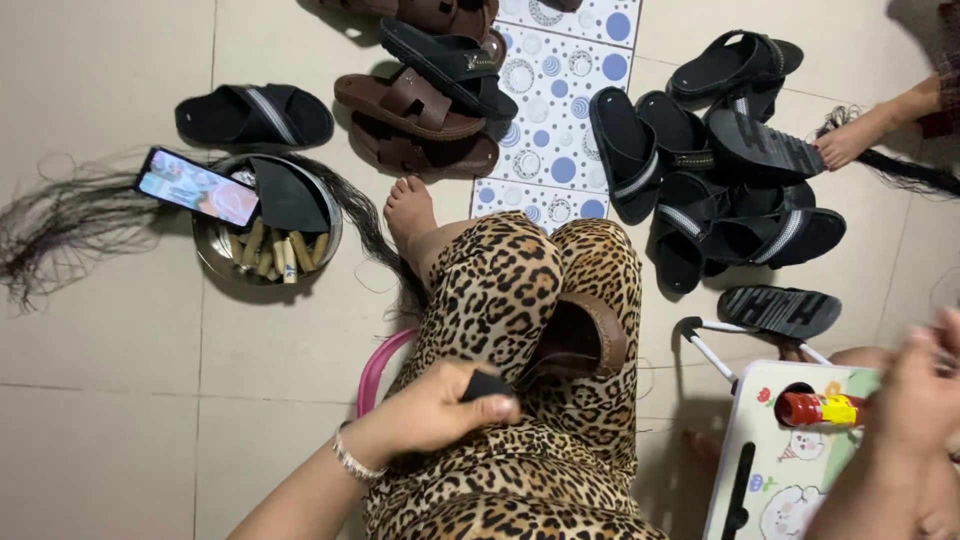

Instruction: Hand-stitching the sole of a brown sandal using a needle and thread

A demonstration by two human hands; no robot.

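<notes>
I sit on the tiled floor in leopard-print trousers, and a brown sandal [585, 335] rests on my knee. My left hand [435, 405], a bracelet on its wrist, is closed around a small black object [487, 385] just beside the sandal's heel. At the right edge my right hand [915, 395] is blurred and lies against the end of a red bottle with a yellow label [815, 408]. That bottle lies on a small white folding table [775, 480]. Whether the right hand grips the bottle is unclear.
Brown sandals [415, 105] are piled at top centre and several black sandals [720, 190] at the right, around a dotted mat [555, 120]. A metal bowl [215, 255] holds a phone [197, 187], small sticks and a black sole. Dark thread lies at left. Another person's foot [848, 142] is at top right.
</notes>
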